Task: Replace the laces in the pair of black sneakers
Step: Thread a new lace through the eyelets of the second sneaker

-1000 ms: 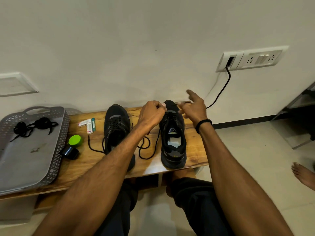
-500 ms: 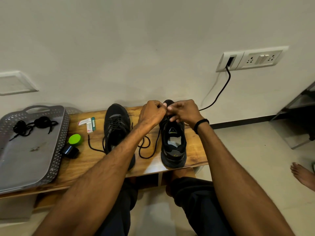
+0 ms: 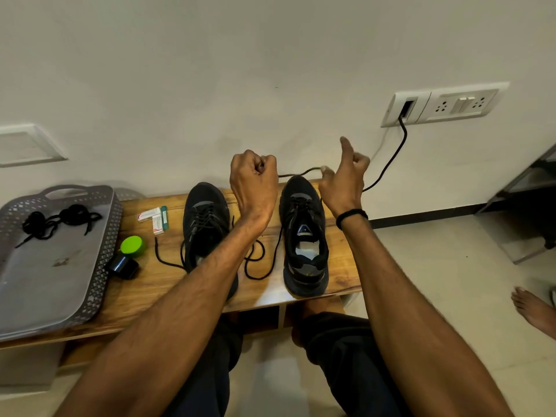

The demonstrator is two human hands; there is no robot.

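Two black sneakers stand toes-to-wall on a wooden bench [image 3: 150, 284]. The left sneaker [image 3: 204, 218] is laced, with loose lace ends trailing beside it. The right sneaker [image 3: 304, 233] is partly laced. A black lace [image 3: 296, 173] stretches above its toe between my two hands. My left hand [image 3: 254, 180] grips one part of that lace in a fist. My right hand [image 3: 343, 182] pinches the other part, with its index finger pointing up. More of the lace loops on the bench [image 3: 258, 263] between the shoes.
A grey perforated tray [image 3: 60, 281] at the left holds a bundle of black laces [image 3: 57, 219]. A green-capped object [image 3: 131, 245], a black roll [image 3: 123, 266] and small boxes [image 3: 153, 218] lie beside it. A black cable [image 3: 391, 164] hangs from a wall socket. Someone's bare foot [image 3: 532, 308] is at the right.
My hands were together over the right sneaker's toe half a second ago. They have now lifted and spread apart, pulling the lace taut between them.
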